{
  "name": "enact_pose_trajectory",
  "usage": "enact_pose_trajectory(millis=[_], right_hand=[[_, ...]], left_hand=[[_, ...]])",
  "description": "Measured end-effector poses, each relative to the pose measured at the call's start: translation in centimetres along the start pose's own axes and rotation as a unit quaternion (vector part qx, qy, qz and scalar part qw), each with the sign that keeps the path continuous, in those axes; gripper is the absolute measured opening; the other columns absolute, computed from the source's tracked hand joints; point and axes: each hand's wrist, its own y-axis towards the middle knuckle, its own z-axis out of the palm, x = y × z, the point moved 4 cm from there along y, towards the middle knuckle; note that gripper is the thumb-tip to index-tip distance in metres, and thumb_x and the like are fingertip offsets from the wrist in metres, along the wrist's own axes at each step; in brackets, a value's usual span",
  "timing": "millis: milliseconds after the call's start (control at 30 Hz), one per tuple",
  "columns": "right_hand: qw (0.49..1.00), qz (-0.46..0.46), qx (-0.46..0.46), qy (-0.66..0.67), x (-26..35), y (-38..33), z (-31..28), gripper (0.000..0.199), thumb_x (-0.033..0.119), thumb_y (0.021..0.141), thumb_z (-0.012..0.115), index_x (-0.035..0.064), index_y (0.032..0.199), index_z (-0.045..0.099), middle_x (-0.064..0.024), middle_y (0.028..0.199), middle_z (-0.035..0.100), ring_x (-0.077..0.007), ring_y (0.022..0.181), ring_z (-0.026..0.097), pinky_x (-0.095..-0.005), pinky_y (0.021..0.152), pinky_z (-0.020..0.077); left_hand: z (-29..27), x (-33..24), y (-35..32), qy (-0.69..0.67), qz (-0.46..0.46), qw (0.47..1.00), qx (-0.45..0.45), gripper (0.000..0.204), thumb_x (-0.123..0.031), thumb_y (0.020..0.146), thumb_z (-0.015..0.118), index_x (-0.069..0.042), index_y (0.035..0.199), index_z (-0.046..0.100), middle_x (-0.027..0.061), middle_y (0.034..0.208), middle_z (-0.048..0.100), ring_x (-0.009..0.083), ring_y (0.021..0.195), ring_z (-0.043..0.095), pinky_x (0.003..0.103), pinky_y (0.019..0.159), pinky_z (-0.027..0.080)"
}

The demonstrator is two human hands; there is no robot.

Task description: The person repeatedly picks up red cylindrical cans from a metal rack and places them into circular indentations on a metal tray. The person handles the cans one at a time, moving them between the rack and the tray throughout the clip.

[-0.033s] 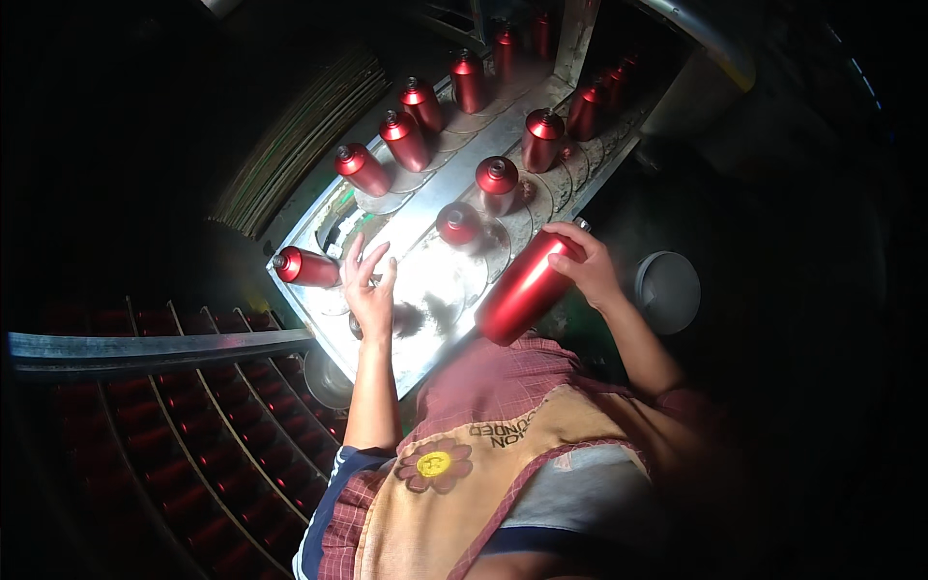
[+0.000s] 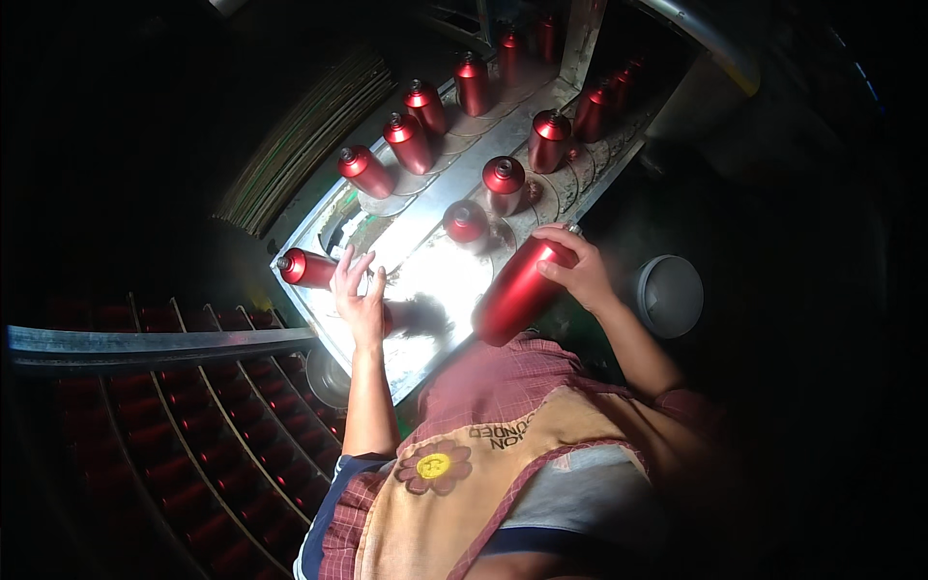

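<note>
My right hand (image 2: 575,266) is wrapped round the shoulder end of a shiny red bottle (image 2: 517,295). The bottle slants, its neck up to the right and its base over the near edge of the conveyor. My left hand (image 2: 358,295) is over the near left end of the conveyor, fingers spread and nothing visibly gripped. Just left of its fingertips another red bottle (image 2: 306,268) leans at the corner, neck pointing left. Beside the left palm a dark reddish shape is partly hidden and lost in glare. A red bottle (image 2: 466,224) stands nearest on the brightly lit stretch.
More red bottles (image 2: 408,145) stand in two rows on the conveyor's round plates (image 2: 382,203), running away to the upper right. A metal rail (image 2: 174,343) crosses above racked red bottles (image 2: 208,454) at lower left. A pale bucket (image 2: 669,295) is at right; stacked sheets (image 2: 304,145) lie beyond.
My left hand has shifted slightly left and up, closer to the leaning corner bottle. My right hand still holds its bottle, moved very slightly left.
</note>
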Motion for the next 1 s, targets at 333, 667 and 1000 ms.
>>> enact_pose_trajectory(millis=[333, 667, 1000], right_hand=[[0.956, -0.154, 0.087, -0.234, -9.1, 10.2, 5.8, 0.042, 0.014, 0.068, 0.083, 0.0238, 0.109, 0.075, -0.0108, 0.13, 0.054, -0.0293, 0.121, 0.051, -0.0394, 0.104, 0.0435], [0.938, -0.129, 0.033, -0.321, -15.4, 15.7, 2.9, 0.04, 0.008, 0.068, 0.076, 0.0277, 0.102, 0.078, -0.0138, 0.138, 0.048, -0.0364, 0.13, 0.037, -0.0433, 0.109, 0.0378], [0.968, -0.054, -0.09, -0.228, -12.6, 14.4, -10.1, 0.039, 0.001, 0.078, 0.07, 0.0174, 0.113, 0.073, -0.012, 0.131, 0.049, -0.0281, 0.117, 0.053, -0.0358, 0.1, 0.0457]], left_hand=[[8.7, 4.4, -3.3, -0.177, -0.109, 0.951, 0.229, 0.051, -0.016, 0.071, 0.084, -0.011, 0.12, 0.069, 0.0119, 0.144, 0.052, 0.0249, 0.132, 0.05, 0.039, 0.112, 0.036], [16.1, 1.0, 1.8, -0.086, -0.139, 0.954, 0.252, 0.037, -0.013, 0.079, 0.081, -0.009, 0.114, 0.068, 0.0149, 0.147, 0.048, 0.0258, 0.132, 0.049, 0.038, 0.108, 0.039], [20.3, 15.2, 25.3, -0.133, -0.15, 0.965, 0.167, 0.054, -0.008, 0.079, 0.079, 0.0, 0.128, 0.058, 0.0097, 0.118, 0.066, 0.0191, 0.11, 0.062, 0.03, 0.098, 0.046]])
